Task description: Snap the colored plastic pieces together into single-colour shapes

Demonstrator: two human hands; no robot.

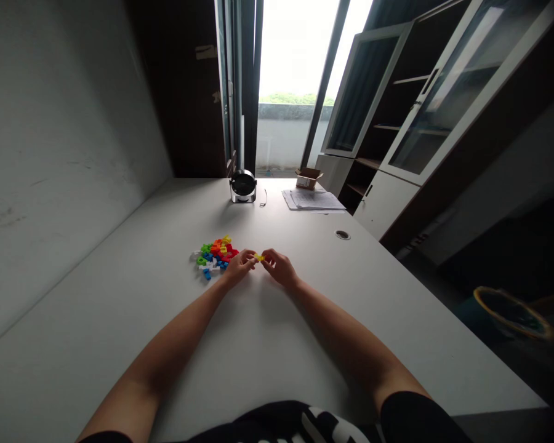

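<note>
Between my two hands, just above the white table [258,344], is a small yellow plastic building piece [259,257]. My left hand [240,264] pinches its left end, and my right hand [277,266] has its fingertips closed on the right end. Whether it is one piece or two joined ones I cannot tell. Close beside my left hand lies a loose pile of coloured plastic building pieces [212,251] in red, orange, yellow, green, blue and white. Part of the pile's right side is hidden behind that hand.
At the table's far side stand a round black device on a stand [242,186], a thin cord [264,198], papers [314,200] and an open cardboard box [307,178]. A cable hole [343,235] is at the right. A wall [64,154] borders the left edge.
</note>
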